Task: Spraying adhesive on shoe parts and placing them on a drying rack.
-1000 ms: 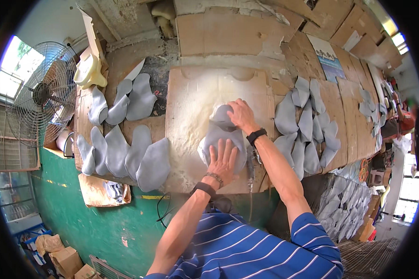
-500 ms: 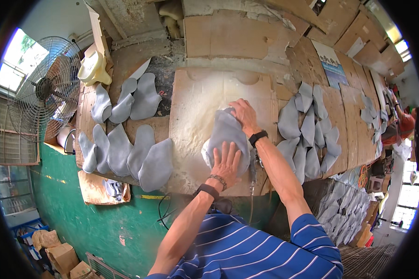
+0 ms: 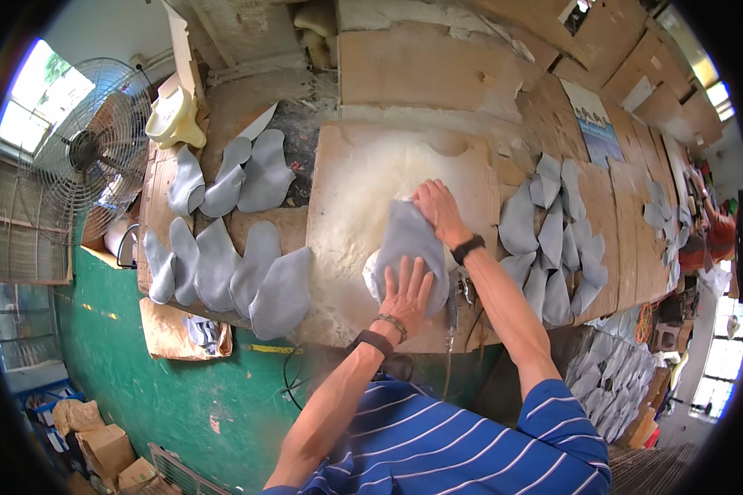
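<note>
In front of me a grey cut-out piece of fabric or foam (image 3: 413,233) lies over a rounded white thing (image 3: 371,276), whose rim peeks out on the left. My left hand (image 3: 406,299) presses flat on its near part, fingers stretched and spread. At the far right corner my right hand (image 3: 439,210) has its fingers bent and closed on the edge. Beneath is a board (image 3: 338,206) with a pale, powdery coating. A metal tool with a hose (image 3: 464,286) hangs at the table edge, right of the piece; its kind is unclear.
Similar grey pieces (image 3: 278,294) lie in two rows on the left, and more grey pieces (image 3: 518,219) are piled on the right. A big wire fan (image 3: 82,150) stands left, near a cream moulded form (image 3: 173,120). A cardboard box (image 3: 107,455) sits on the green floor. Another person (image 3: 721,235) is far right.
The grey piece now lies smoother and straighter over the white thing. My right hand has shifted slightly along its far edge; my left hand stays flat on it. The view has moved a little.
</note>
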A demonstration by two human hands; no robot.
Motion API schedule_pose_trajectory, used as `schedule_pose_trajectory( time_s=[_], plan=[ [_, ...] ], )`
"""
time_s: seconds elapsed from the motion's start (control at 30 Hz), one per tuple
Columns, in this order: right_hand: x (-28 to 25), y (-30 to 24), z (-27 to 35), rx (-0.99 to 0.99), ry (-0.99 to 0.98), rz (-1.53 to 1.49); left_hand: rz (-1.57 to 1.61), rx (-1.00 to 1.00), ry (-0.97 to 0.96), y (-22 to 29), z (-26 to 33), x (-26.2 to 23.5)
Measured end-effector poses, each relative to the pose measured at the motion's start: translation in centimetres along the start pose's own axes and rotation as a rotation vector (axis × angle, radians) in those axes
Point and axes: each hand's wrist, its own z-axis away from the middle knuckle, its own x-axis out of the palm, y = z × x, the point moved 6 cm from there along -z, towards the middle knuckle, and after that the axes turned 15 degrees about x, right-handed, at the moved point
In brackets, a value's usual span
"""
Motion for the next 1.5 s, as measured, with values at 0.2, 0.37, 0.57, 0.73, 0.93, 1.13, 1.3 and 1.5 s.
schedule_pose_trajectory(
  time_s=[0.2,0.37,0.57,0.73,0.93,1.13,1.3,1.5],
  plan=[
    [-2.0,0.4,-0.7,-0.097,0.154,-0.036,0.012,-0.02,-0.107,0.1,-0.2,0.3],
    [2.4,1.9,-2.6,-0.001,0.07,0.018,-0.035,0.006,-0.128,0.0,-0.5,0.1],
    [2.9,3.8,-2.2,0.063,-0.049,0.001,-0.053,0.021,-0.022,0.3,-0.5,-0.6],
    [3.0,3.7,-3.0,0.132,-0.124,-0.043,-0.099,0.04,-0.034,0.3,-0.4,-0.8],
    [4.3,6.1,-3.6,0.39,-0.186,-0.053,-0.091,0.068,0.035,0.5,0.5,-0.2],
    [-4.7,4.2,0.7,0.225,0.283,-0.259,-0.096,0.045,0.059,0.0,0.0,0.3],
    [-3.9,-2.4,7.0,-0.245,0.072,-0.136,-0.063,0.057,0.018,0.1,-0.3,0.3],
    [-5.6,2.9,11.0,0.477,0.209,-0.25,0.056,0.036,-0.068,0.1,-0.2,0.0]
  ],
)
